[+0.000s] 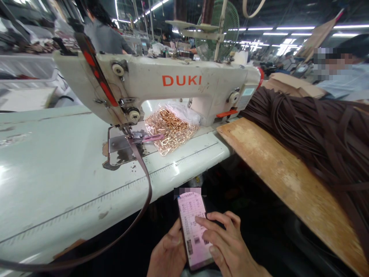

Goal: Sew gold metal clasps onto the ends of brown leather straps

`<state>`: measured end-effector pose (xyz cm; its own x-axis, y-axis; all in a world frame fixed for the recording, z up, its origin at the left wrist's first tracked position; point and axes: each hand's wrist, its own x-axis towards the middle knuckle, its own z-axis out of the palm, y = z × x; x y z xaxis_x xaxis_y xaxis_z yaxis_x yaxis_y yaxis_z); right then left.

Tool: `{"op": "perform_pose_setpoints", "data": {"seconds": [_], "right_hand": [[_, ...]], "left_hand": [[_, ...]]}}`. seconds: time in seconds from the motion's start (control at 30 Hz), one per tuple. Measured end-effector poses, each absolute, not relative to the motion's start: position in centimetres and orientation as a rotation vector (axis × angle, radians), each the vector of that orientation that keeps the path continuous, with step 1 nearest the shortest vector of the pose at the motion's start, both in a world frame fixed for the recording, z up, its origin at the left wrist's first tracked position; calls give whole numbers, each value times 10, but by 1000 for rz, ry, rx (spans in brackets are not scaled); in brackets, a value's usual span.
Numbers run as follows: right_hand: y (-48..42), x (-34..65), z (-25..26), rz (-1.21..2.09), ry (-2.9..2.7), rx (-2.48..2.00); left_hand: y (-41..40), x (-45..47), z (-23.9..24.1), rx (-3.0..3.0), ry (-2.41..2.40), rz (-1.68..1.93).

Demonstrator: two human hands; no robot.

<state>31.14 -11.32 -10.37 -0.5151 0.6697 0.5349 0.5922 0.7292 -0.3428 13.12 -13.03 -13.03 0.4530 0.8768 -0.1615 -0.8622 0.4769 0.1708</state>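
A smartphone (193,227) with a lit, pinkish screen showing a table of text is held low in front of me, below the table edge. My left hand (170,250) grips it along its left side. Over the screen lies my right hand (230,246), its fingers spread and the fingertips at or just above the glass. Beyond the phone stands a white sewing machine (161,77). Under its presser foot sits a brown strap (142,165) that hangs over the table edge and curves to the lower left. Pink-handled thread snips (152,137) lie beside the needle.
A clear plastic bag of gold-coloured metal clasps (175,130) rests under the machine arm. On the right, a heap of dark brown straps (302,134) lies on a wooden board (276,169). A green fan (230,27) and co-workers are in the background.
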Motion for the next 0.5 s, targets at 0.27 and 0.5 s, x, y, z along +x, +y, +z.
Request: {"op": "perform_pose_setpoints", "data": {"seconds": [0.27, 0.5], "right_hand": [[-112, 310, -97, 98, -2215, -944], [-113, 310, -96, 54, -2199, -937]], "left_hand": [[-129, 132, -127, 78, 195, 1057], [-128, 132, -122, 74, 174, 1034]]}}
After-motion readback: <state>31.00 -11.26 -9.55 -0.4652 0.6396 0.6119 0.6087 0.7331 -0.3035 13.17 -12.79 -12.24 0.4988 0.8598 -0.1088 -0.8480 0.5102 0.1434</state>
